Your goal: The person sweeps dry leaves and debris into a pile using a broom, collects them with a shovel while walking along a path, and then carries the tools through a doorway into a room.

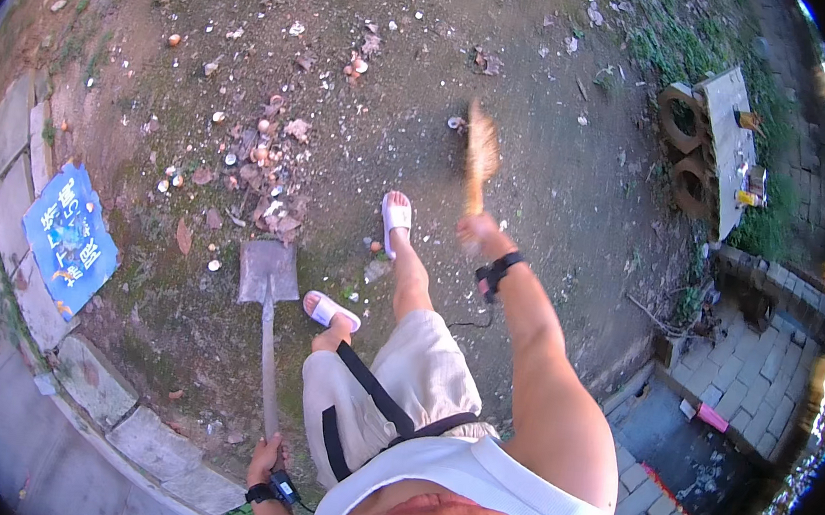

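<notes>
Brown dirt ground (572,174), pale stone border (94,380), grey brick paving (748,368)

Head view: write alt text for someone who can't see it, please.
The left hand holds a shovel by its handle, and the right hand holds what looks like a tan hand broom, blurred, above dirt ground. A heap of dry leaves and pale scraps lies just beyond the shovel's blade; a blue sheet lies off to the left.
</notes>
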`<state>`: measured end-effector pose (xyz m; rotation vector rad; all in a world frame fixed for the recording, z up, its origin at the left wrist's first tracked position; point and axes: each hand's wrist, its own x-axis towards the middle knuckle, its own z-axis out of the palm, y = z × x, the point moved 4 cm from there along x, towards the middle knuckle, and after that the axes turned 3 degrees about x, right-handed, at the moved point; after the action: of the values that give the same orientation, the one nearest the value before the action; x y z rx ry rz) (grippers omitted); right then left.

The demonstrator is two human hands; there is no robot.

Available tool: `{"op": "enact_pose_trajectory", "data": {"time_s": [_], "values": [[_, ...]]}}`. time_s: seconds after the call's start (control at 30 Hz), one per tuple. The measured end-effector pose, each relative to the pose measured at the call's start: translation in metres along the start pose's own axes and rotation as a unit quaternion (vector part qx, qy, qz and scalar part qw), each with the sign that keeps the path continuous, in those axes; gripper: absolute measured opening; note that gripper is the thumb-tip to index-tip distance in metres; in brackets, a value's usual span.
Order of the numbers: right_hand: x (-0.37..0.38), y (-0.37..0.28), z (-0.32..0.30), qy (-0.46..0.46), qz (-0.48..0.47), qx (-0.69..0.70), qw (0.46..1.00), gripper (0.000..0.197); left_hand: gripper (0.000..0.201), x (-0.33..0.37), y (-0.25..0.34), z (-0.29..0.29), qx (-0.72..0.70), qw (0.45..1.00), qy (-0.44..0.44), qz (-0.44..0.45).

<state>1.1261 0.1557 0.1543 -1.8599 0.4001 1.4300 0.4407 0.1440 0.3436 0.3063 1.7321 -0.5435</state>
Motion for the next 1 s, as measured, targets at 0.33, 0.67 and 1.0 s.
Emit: {"op": "enact_pose_trajectory", "data": {"time_s": [0.33, 0.67, 1.0], "values": [[-0.133, -0.134, -0.068, -0.177, -0.035, -0.095, 0.979, 0.098, 0.025, -0.046, 0.076, 0.060, -0.089, 0.995, 0.004, -0.047], [0.130, -0.275, -0.152, 0.077, -0.103, -0.180, 0.975, 0.049, 0.025, -0.064, 0.114, 0.092, -0.082, 0.995, -0.001, -0.060], [0.085, -0.176, 0.077, -0.059, -0.146, -0.273, 0.949, 0.099, 0.031, -0.070, 0.126, 0.095, -0.059, 0.996, 0.042, -0.052]]}}
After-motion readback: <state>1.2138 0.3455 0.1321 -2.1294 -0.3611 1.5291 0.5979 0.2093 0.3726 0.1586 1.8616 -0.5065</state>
